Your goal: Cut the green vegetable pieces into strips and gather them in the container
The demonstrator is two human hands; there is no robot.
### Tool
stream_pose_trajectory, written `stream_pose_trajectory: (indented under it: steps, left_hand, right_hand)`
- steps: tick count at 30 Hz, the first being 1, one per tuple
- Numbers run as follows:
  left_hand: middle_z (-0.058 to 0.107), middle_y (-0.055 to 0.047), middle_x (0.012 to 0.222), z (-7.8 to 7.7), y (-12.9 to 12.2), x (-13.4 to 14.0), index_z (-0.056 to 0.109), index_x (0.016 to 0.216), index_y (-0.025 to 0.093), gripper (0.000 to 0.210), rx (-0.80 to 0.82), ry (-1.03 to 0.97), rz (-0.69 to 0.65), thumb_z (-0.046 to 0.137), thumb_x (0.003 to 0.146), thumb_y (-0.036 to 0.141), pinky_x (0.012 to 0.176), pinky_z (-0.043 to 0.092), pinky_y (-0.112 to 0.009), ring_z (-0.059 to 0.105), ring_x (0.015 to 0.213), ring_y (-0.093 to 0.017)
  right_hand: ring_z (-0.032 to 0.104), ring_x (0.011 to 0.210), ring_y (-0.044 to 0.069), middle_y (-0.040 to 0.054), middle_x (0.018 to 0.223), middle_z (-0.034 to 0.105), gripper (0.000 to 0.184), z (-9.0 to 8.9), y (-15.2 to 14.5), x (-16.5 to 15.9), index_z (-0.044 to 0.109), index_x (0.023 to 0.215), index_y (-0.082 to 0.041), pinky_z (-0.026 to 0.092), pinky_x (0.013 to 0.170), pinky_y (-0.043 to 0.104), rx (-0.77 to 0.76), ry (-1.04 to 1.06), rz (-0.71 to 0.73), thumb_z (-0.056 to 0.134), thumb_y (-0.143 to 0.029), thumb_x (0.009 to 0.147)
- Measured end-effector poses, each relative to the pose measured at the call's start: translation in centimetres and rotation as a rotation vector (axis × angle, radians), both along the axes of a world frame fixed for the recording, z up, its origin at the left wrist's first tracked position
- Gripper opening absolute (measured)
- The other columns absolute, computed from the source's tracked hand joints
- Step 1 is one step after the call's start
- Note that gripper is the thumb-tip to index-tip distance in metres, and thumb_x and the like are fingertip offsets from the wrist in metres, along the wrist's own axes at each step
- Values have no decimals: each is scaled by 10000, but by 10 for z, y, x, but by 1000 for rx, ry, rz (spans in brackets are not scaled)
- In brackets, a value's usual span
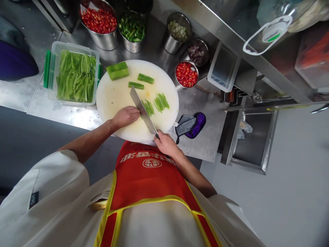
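Steel tabletop (210,144) surrounds a round white cutting board (110,103), which lies in front of both hands. The right hand (166,143) is closed around the handle of a cleaver (144,111) that slants away past the left hand (127,116). The left hand's fingers (134,110) are bent down against the board beside the cleaver; whatever lies under them is mostly hidden, so I cannot tell if they grip or only press. Slicing green vegetable into thin strips (148,107) looks like the step in hand: they lie just across the cleaver from the left hand, a second bunch (161,102) farther right. Beyond the hands lie two uncut sticks (146,78) and, farther left, a thicker block (117,70). The next move seems to call for a controlled downward stroke, left fingers tucked clear of the edge.
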State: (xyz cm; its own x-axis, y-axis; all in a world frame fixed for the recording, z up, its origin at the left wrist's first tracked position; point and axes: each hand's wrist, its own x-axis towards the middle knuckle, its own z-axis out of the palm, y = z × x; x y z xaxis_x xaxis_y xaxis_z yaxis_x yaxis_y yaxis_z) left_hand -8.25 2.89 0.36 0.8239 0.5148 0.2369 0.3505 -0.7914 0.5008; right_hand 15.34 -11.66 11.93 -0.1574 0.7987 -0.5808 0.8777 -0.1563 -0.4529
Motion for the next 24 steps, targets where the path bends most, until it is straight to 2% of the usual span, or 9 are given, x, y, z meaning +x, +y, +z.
stream_pose_trajectory:
  steps: [3, 7, 9, 12, 15, 18, 21, 24]
  left_hand:
    - [772, -72, 1068, -1, -2, -2, 768, 975, 208, 356, 39, 28, 36, 434, 1059, 297, 958, 540, -384, 689, 1009, -204]
    - [773, -84, 1014, -1, -5, -2, 767, 924, 198, 356, 80, 69, 149, 451, 1053, 302, 891, 520, -416, 671, 976, -233]
    - [769, -89, 995, 0, -3, 6, 765, 919, 197, 351, 67, 85, 148, 458, 1049, 305, 879, 506, -423, 657, 975, -242]
    - [755, -99, 992, -1, 4, 32, 763, 930, 197, 357, 43, 104, 121, 444, 1046, 307, 884, 493, -435, 632, 988, -256]
    - [736, -104, 983, -4, 14, 65, 754, 938, 194, 348, 40, 113, 132, 441, 1039, 310, 897, 489, -446, 609, 1007, -273]
    - [710, -94, 924, -5, 20, 86, 728, 883, 199, 296, 46, 95, 167, 482, 1009, 305, 874, 494, -445, 600, 977, -274]
    - [685, -79, 894, 0, 21, 89, 687, 849, 210, 234, 51, -23, 244, 510, 975, 294, 844, 506, -433, 598, 907, -249]
    - [692, -87, 1030, 11, 17, 88, 676, 944, 220, 177, 60, -165, 270, 548, 965, 341, 912, 510, -451, 609, 996, -251]
  right_hand:
    - [680, 750, 221, 43, 744, 703, 109, -9, 4, 2, 557, 947, -223, 403, 680, 277, 1, 97, -84, 469, -272, 988]
    - [588, 464, 151, -67, 515, 547, 143, -18, -1, 23, 478, 828, -250, 416, 533, 237, -133, 303, -272, 489, -280, 967]
    - [557, 404, 135, -87, 506, 525, 149, -23, -6, 38, 460, 814, -254, 403, 459, 224, -170, 375, -365, 510, -298, 948]
    - [555, 402, 131, -92, 538, 536, 91, -28, -11, 58, 498, 859, -251, 408, 411, 219, -147, 421, -452, 543, -312, 910]
    - [554, 408, 133, -97, 547, 543, 91, -23, -13, 72, 548, 946, -246, 431, 409, 225, -90, 441, -493, 556, -299, 872]
    - [560, 423, 131, -98, 543, 550, 106, -11, -15, 78, 554, 935, -245, 450, 438, 227, -20, 489, -509, 545, -257, 830]
    - [550, 419, 124, -101, 516, 539, 79, -2, -19, 77, 528, 869, -244, 445, 459, 226, 20, 558, -538, 523, -229, 792]
    - [535, 409, 122, -99, 522, 541, 83, -3, -22, 74, 497, 840, -247, 431, 447, 230, -4, 658, -590, 506, -214, 765]
